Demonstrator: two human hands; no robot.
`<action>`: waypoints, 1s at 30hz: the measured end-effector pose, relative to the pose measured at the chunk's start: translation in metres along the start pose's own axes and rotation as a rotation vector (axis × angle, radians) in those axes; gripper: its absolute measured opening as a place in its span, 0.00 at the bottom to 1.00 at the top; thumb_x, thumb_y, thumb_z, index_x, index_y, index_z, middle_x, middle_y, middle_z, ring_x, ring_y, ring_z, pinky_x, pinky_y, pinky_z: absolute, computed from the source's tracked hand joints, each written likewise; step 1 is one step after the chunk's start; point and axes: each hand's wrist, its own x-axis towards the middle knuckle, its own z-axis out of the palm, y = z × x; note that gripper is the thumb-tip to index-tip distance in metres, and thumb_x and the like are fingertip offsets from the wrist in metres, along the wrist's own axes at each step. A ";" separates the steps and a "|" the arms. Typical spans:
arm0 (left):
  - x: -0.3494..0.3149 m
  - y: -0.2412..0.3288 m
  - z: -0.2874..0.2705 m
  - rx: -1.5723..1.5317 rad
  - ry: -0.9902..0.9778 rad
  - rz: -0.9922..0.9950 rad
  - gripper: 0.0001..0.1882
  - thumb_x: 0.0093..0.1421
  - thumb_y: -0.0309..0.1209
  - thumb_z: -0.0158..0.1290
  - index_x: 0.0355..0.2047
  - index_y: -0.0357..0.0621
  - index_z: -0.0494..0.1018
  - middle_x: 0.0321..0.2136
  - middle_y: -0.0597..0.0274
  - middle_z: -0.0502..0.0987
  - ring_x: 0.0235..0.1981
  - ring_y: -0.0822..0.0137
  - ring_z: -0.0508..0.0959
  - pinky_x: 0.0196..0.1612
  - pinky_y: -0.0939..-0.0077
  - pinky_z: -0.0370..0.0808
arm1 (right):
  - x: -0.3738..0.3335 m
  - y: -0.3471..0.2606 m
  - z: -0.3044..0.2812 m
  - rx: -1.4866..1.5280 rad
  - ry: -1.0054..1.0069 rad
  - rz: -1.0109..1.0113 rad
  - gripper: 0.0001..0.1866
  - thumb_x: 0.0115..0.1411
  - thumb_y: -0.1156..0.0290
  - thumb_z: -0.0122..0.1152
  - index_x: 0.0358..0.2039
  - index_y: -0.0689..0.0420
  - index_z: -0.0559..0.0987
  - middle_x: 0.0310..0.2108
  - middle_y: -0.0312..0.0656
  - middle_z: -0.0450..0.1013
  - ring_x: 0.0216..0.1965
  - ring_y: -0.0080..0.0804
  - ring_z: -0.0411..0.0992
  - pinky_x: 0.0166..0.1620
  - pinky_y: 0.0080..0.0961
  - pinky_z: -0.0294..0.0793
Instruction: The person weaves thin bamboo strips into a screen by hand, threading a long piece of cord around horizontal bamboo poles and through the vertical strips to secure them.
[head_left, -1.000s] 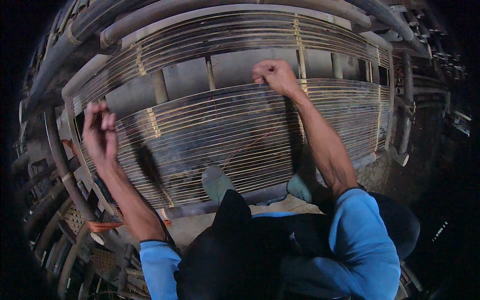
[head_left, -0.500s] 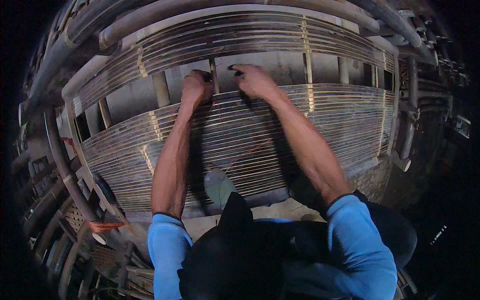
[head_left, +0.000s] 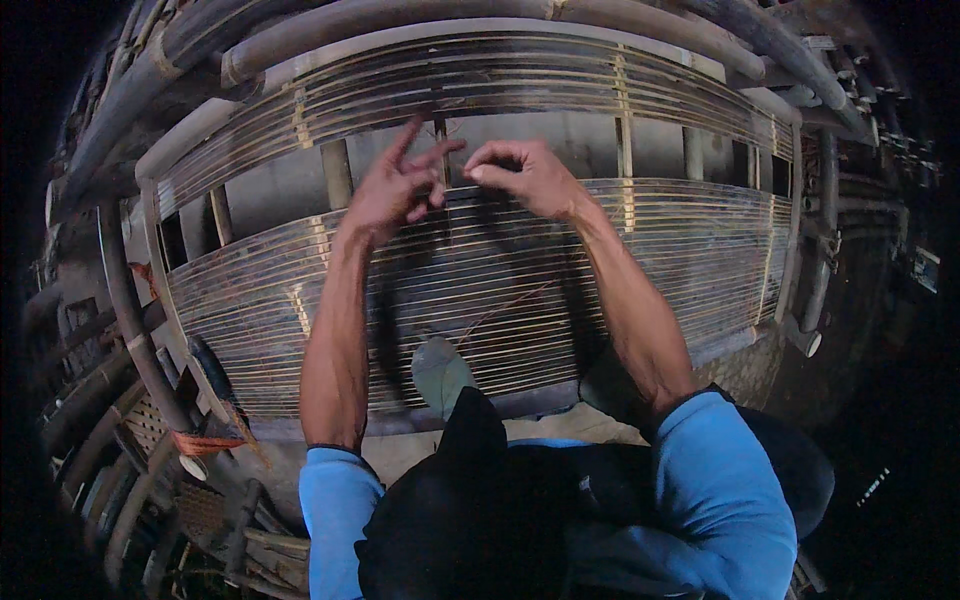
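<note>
My left hand [head_left: 395,190] and my right hand [head_left: 525,175] are up in front of me, close together, at the top edge of the lower band of thin slats [head_left: 500,290]. The left hand has its fingers spread and raised, the tips against a thin upright stick [head_left: 441,150] that crosses the gap between the two bands. The right hand is closed in a pinch, thumb against fingers; I think it holds a fine strand or tie, but this is too small to tell.

The slats run long from my left to my right, and the upright stick stands across them. The stick is just between my hands, nearer to the left fingers. Above is the upper band of slats [head_left: 520,85], and thick bamboo poles [head_left: 130,330] frame the panel.
</note>
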 end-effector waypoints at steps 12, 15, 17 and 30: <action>-0.239 -0.063 -0.057 0.799 0.854 0.110 0.20 0.63 0.32 0.63 0.17 0.36 0.70 0.14 0.71 0.62 0.22 0.77 0.59 0.28 0.75 0.60 | -0.005 0.013 -0.027 -0.497 0.194 0.108 0.17 0.64 0.57 0.62 0.41 0.58 0.84 0.33 0.40 0.81 0.35 0.25 0.74 0.41 0.29 0.73; -0.403 -0.141 -0.109 0.982 1.121 -0.214 0.27 0.66 0.42 0.59 0.15 0.38 0.66 0.14 0.70 0.62 0.20 0.75 0.59 0.24 0.70 0.58 | -0.003 0.024 -0.019 -0.515 0.056 0.148 0.18 0.64 0.55 0.62 0.43 0.57 0.85 0.37 0.44 0.82 0.37 0.35 0.78 0.44 0.33 0.75; -0.491 -0.182 -0.112 0.787 1.262 -0.434 0.26 0.65 0.45 0.57 0.19 0.34 0.74 0.14 0.57 0.69 0.19 0.65 0.67 0.26 0.64 0.67 | -0.011 0.025 -0.019 -0.629 0.102 0.134 0.21 0.63 0.50 0.60 0.40 0.55 0.86 0.32 0.50 0.81 0.34 0.46 0.79 0.42 0.39 0.76; -0.147 -0.095 -0.007 1.294 1.068 0.584 0.16 0.52 0.31 0.70 0.40 0.39 0.82 0.37 0.55 0.80 0.40 0.55 0.77 0.46 0.60 0.72 | -0.004 0.024 0.016 -0.745 0.163 0.368 0.19 0.66 0.49 0.55 0.44 0.46 0.87 0.36 0.52 0.81 0.41 0.54 0.79 0.47 0.46 0.75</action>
